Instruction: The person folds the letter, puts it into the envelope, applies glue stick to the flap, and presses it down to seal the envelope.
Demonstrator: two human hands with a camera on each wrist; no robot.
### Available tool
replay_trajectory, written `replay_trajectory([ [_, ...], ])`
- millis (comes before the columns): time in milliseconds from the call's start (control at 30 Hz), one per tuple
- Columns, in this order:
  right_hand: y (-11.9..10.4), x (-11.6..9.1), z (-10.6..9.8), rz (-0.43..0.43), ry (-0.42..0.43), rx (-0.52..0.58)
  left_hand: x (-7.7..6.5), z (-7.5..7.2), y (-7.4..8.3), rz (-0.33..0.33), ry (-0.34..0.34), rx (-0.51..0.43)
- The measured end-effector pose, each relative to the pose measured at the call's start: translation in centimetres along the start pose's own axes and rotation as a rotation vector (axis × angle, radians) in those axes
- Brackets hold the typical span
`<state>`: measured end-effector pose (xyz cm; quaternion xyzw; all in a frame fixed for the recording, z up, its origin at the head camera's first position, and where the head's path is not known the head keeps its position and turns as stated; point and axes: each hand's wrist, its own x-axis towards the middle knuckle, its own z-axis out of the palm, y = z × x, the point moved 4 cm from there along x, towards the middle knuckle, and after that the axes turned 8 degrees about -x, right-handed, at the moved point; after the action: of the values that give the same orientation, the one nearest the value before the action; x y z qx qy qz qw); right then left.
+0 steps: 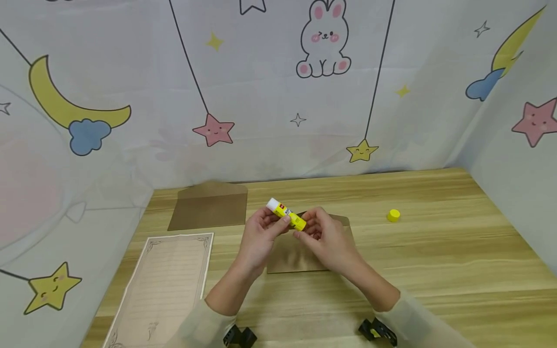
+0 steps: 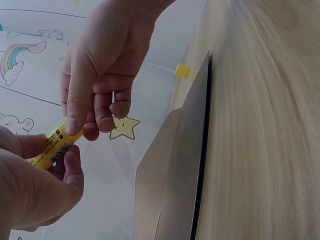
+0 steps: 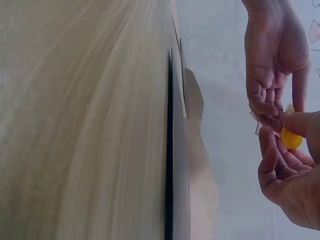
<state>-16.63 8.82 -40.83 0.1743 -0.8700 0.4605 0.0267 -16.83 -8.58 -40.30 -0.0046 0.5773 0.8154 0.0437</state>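
A yellow glue stick (image 1: 285,213) with a white end is held tilted above the table, its white end pointing up and to the left. My left hand (image 1: 257,237) grips its body between thumb and fingers. At its lower yellow end, my right hand (image 1: 329,241) pinches with thumb and fingertips, as the left wrist view also shows. Below both hands lies a brown envelope (image 1: 296,258) with its flap opened away from me, partly hidden by the hands. The yellow cap (image 1: 393,215) stands apart on the table to the right.
Another brown envelope (image 1: 211,211) with a raised flap lies at the back left. In front of it is a lined sheet of letter paper (image 1: 171,275) with ornate corners. A printed cloth (image 1: 270,87) hangs behind the wooden table (image 1: 444,261) and along its sides.
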Motion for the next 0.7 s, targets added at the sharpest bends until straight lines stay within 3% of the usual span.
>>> replay_trajectory([
  [100,-0.1,0.0,0.0,-0.001,0.004,-0.007,0.0,0.0,0.0,-0.001,-0.001,0.002],
  [233,0.3,0.1,0.4,0.030,-0.078,0.087,0.0,0.0,0.0,0.000,0.002,0.004],
  [500,0.9,0.1,0.8,0.155,-0.287,0.413,0.0,0.0,0.0,0.013,-0.001,0.010],
  [700,0.9,0.0,1.1,0.228,-0.325,0.607,0.1,0.0,0.0,0.017,-0.003,0.019],
])
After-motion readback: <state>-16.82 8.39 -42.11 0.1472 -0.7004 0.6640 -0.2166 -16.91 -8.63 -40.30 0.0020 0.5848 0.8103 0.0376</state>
